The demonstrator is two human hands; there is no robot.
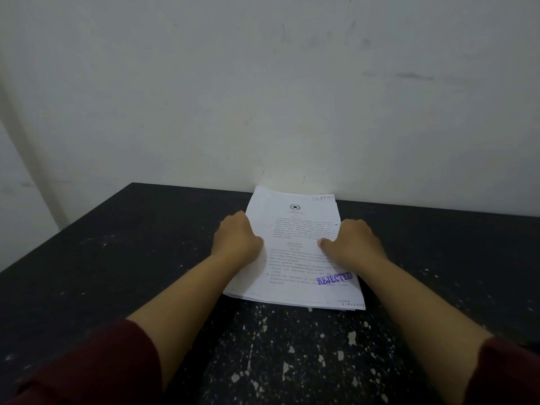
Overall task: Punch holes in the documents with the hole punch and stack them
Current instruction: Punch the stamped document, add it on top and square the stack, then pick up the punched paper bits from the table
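Observation:
A stack of white printed documents (295,226) lies on the black table, its far edge against the wall. The top sheet bears a star emblem near the top and a purple "REJECTED" stamp (334,278) near its lower right. My left hand (235,239) grips the stack's left edge, with the thumb on the top sheet and the fingers curled at the side. My right hand (352,244) grips the right edge the same way, its thumb lying across the text. No hole punch is in view.
The black table (131,252) is worn, with white chipped flecks toward the front. A pale wall (263,97) rises directly behind it. The table's left edge runs diagonally at the left. Dark red sleeves cover both forearms near the bottom of the view.

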